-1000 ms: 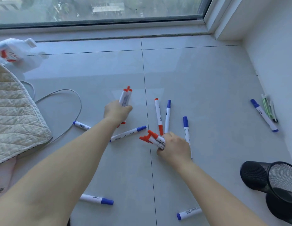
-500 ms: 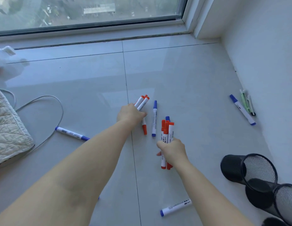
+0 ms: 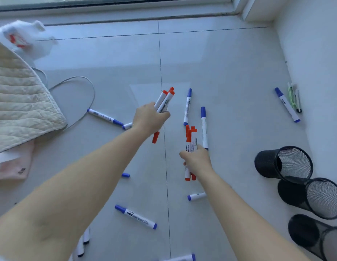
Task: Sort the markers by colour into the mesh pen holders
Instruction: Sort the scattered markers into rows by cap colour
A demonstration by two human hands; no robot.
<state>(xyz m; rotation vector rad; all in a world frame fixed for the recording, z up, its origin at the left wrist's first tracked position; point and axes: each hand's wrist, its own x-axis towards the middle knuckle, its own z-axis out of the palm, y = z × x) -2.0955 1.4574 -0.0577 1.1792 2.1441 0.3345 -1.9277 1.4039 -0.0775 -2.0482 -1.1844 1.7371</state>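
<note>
Left hand (image 3: 148,117) — closed around a bundle of red-capped markers (image 3: 165,99), caps pointed up and away, one red end protruding below the fist. Right hand (image 3: 197,159) — closed around a second bundle of red markers (image 3: 191,136), held roughly upright above the tiled floor (image 3: 230,72).

Blue-capped markers are scattered loose on the floor: one (image 3: 187,106) just beyond the right hand, one (image 3: 204,127) beside the right-hand bundle, one (image 3: 105,117) near a grey cable (image 3: 84,80), one (image 3: 135,216) below the left forearm, one (image 3: 197,196) partly hidden by the right forearm, one (image 3: 286,104) by the wall next to a few green pens (image 3: 291,95). Further markers are seen at the bottom edge.

Three black mesh pen holders (image 3: 267,162) lie on their sides at right, touching in a row. Whether anything is inside cannot be told.

A quilted pad (image 3: 22,102) and a white plastic bag (image 3: 26,38) are located at left.
</note>
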